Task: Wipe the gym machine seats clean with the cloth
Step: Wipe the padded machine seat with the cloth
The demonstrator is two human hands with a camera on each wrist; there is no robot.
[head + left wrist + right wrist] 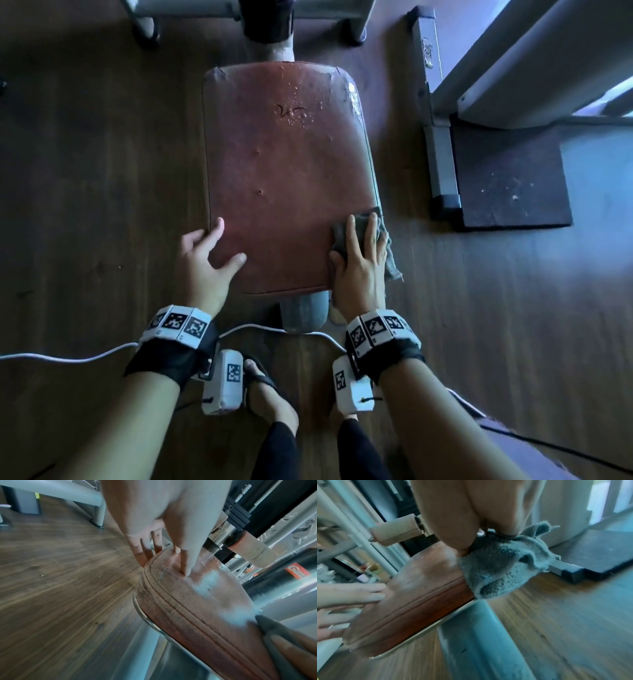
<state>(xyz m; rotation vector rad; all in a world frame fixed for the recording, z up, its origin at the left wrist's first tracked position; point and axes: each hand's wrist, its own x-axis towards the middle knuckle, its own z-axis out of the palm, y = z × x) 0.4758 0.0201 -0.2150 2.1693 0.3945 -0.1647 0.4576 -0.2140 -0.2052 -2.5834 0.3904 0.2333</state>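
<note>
Droplets beaded the far end of the worn reddish-brown padded vinyl seat (287,178) in the head view, while the grey terry cloth (385,246) lay at the seat's near right corner, partly draped over the side. The right hand (359,260) pressed it down with flat, spread fingers; the left hand (205,260) rested open on the near left corner, thumb on top and fingers reaching to the left edge. A good stroke would probably keep the palm flat, carry the cloth up to the droplets in overlapping passes, and let the left hand steady the pad.

The left wrist view added the double-stitched seam of the seat (188,601) and grime along its side, which the head view did not show; the side arguably needed wiping too. The left hand (159,536) had its fingertips on the pad's top edge.

The right wrist view showed the cloth (501,569) bunched and hanging past the corner of the seat (412,596), so refolding might give fuller contact. Only the heel and thumb of the right hand (471,520) showed there.
</note>
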